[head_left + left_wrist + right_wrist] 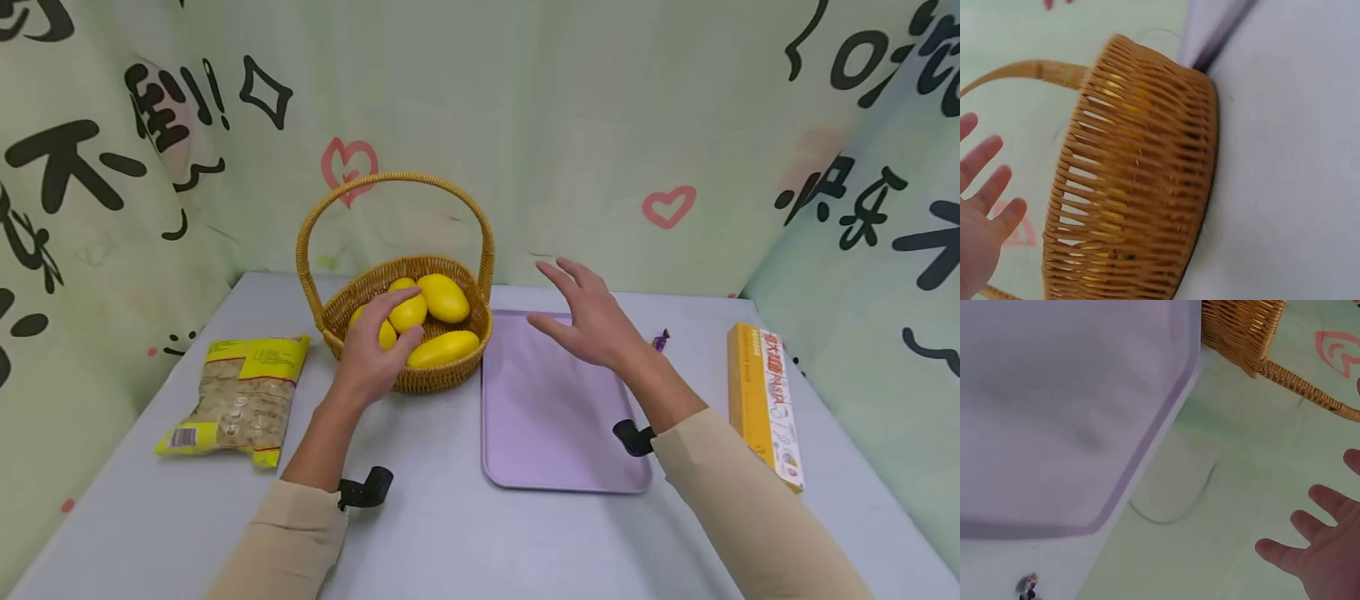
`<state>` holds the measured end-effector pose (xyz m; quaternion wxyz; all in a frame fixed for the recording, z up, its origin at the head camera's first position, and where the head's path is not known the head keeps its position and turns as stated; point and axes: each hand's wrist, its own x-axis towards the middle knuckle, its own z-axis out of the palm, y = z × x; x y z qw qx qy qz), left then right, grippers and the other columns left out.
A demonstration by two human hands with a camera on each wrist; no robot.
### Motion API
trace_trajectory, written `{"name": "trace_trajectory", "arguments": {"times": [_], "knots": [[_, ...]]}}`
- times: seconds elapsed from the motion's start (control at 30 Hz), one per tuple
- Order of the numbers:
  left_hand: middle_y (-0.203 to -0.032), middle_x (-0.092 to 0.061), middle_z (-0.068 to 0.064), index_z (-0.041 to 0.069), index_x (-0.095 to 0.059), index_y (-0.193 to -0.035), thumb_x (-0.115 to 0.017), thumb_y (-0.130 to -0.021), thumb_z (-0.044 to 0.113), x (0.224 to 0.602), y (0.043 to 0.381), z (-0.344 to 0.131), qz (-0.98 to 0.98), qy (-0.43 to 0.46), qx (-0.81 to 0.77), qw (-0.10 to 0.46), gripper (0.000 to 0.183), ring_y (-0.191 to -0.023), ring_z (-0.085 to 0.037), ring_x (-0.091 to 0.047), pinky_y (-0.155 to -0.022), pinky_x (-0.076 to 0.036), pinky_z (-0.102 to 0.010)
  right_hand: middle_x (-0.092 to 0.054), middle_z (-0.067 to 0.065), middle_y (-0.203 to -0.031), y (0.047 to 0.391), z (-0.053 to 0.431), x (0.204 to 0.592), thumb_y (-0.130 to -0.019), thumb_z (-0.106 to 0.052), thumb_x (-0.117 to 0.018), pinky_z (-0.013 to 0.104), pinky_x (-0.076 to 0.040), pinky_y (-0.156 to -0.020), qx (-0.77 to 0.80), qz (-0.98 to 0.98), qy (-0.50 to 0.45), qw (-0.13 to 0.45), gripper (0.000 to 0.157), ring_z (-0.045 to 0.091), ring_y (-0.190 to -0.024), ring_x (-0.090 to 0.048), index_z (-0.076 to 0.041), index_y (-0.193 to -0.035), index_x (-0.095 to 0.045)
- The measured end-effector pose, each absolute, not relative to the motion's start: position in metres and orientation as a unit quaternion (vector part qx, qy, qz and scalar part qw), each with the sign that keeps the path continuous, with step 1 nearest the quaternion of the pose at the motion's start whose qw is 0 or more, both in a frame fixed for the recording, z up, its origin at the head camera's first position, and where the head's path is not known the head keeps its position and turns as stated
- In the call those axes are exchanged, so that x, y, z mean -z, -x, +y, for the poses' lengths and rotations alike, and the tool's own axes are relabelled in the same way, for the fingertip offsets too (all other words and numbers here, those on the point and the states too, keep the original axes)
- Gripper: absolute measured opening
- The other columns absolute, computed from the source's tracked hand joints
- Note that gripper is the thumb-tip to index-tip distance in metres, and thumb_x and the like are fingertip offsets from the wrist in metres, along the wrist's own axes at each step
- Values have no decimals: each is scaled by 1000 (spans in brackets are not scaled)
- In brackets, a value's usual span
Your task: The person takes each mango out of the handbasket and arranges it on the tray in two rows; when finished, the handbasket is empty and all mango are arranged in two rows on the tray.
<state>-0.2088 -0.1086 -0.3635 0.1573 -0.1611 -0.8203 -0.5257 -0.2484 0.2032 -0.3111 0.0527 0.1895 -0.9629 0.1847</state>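
Note:
A brown wicker basket with a tall arched handle stands at the back, left of centre, holding several yellow mangoes. Over its near left side hovers my left hand, fingers spread and nothing in them; it hides part of the fruit. The left wrist view shows that hand beside the woven wall. To the right, my right hand hangs over the back of a flat lilac tray, fingers apart and holding nothing. In the right wrist view the tray has nothing on it.
A yellow and clear bag of beige food lies left of the basket. On the right lies an orange and white pasta box. A small purple wrapped candy sits just past the tray's right edge. A printed curtain encloses the table.

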Motion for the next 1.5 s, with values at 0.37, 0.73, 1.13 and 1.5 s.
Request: {"name": "trace_trajectory", "arguments": {"times": [0.37, 0.73, 1.13, 1.5], "knots": [[-116, -74, 0, -3, -67, -127, -47, -102, 4, 369, 202, -130, -598, 97, 764, 222, 33, -117, -17, -64, -104, -52, -33, -53, 9, -153, 259, 171, 301, -102, -34, -63, 58, -45, -113, -279, -931, -235, 18, 51, 34, -139, -50, -19, -149, -56], [-106, -75, -8, 2, -73, -116, -47, -102, 3, 384, 200, -162, -451, 44, 854, 255, 29, -103, -24, -70, -89, -59, -33, -61, 11, -144, 268, 146, 302, -99, -25, -65, 55, -49, -108, -322, -905, -275, -21, 44, 34, -129, -55, -14, -142, -63], [-124, -61, -4, 5, -62, -137, -56, -104, 3, 392, 206, -179, -500, -112, 834, 205, 34, -115, -22, -60, -89, -60, -25, -61, 12, -143, 281, 119, 304, -95, -23, -69, 49, -51, -103, -306, -904, -278, -107, 49, 36, -129, -53, -20, -143, -62], [-167, -32, -5, 32, -31, -163, -53, -108, 18, 408, 209, -182, -582, -137, 800, 52, 61, -142, -18, -42, -119, -39, -50, -60, 4, -147, 283, 100, 310, -94, -19, -72, 45, -47, -111, -270, -908, -268, -175, 43, 31, -135, -51, -20, -137, -69]]}}
